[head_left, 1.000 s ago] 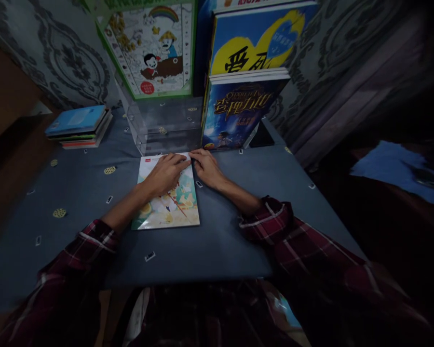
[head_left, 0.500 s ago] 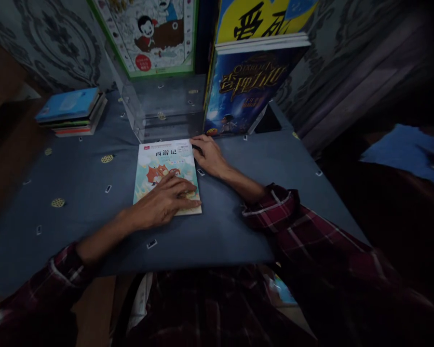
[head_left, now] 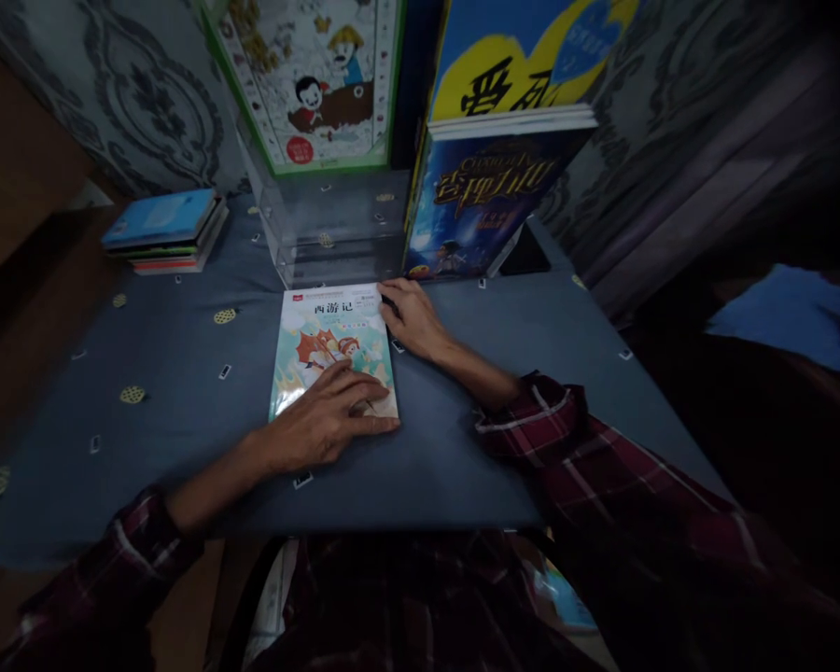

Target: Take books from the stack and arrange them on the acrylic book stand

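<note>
A thin paperback book (head_left: 336,308) with a pale teal cover, a red-caped figure and Chinese lettering lies closed on the cloth-covered table. Across its lower half rests my left hand (head_left: 329,411), palm down, fingers stretched out towards the right edge. At the upper right corner of the cover is my right hand (head_left: 416,317); its fingertips touch the edge, with a dark gap between fingers and thumb. Both hands are open. The lower part of the cover is hidden under my left hand.
Behind the paperback stands a clear acrylic stand (head_left: 287,257). A blue upright book (head_left: 476,205), a yellow-and-blue book (head_left: 504,65) and a green-bordered picture book (head_left: 315,84) are propped up there. A small stack of books (head_left: 164,224) sits at the left, on the dark table cloth (head_left: 182,364).
The view has tilted, so everything sits slightly lower and further right in the frame. Both hands stay at nearly the same places on the paperback, which remains closed.
</note>
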Demonstrator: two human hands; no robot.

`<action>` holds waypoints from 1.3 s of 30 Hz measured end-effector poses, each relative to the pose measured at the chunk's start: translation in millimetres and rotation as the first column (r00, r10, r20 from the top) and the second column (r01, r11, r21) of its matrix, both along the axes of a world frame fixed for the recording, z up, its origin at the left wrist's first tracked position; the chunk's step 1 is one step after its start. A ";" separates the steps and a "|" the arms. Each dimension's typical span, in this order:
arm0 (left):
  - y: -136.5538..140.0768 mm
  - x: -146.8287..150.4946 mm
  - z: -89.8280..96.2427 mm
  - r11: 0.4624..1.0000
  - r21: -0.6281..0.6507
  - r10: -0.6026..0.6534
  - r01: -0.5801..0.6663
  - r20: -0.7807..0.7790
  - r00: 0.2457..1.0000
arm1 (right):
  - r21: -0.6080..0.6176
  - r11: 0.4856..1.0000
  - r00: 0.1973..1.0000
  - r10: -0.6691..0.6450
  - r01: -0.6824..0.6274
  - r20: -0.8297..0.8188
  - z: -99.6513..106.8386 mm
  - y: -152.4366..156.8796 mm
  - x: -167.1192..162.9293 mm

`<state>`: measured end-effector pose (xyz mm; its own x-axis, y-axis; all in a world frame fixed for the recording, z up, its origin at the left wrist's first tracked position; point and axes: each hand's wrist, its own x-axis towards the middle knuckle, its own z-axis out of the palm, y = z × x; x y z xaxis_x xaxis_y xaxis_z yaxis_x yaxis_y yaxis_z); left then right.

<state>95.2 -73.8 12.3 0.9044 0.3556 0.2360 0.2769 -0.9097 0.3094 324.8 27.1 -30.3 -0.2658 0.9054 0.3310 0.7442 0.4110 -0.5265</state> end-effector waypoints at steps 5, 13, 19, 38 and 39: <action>-1.5 -8.8 -0.2 0.989 -0.011 0.148 -0.148 0.153 0.977 | -0.004 0.999 0.997 -0.040 0.041 0.072 5.5 -17.3 -8.5; 24.9 -41.0 -24.5 0.764 0.052 0.627 -0.644 0.179 0.758 | -0.023 0.989 0.961 0.148 -0.147 0.234 28.4 -92.3 -51.6; 27.1 -40.4 -37.2 0.683 0.029 0.724 -0.730 0.101 0.682 | -0.103 0.978 0.944 0.201 -0.180 0.263 26.1 -105.4 -61.7; 49.9 -50.1 -22.4 0.342 -0.896 0.932 -0.282 0.285 0.222 | -0.130 0.983 0.953 0.158 -0.128 0.257 25.6 -105.1 -58.3; 49.4 -49.1 -20.6 0.276 -0.934 0.954 -0.225 0.240 0.178 | -0.117 0.984 0.956 0.158 -0.133 0.248 24.5 -104.9 -57.7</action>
<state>46.2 -24.4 -8.3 -0.1453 0.9879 -0.0534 -0.0426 0.0476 0.9980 267.1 -77.8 -5.8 -0.4612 0.8752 0.1461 0.7951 0.4807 -0.3698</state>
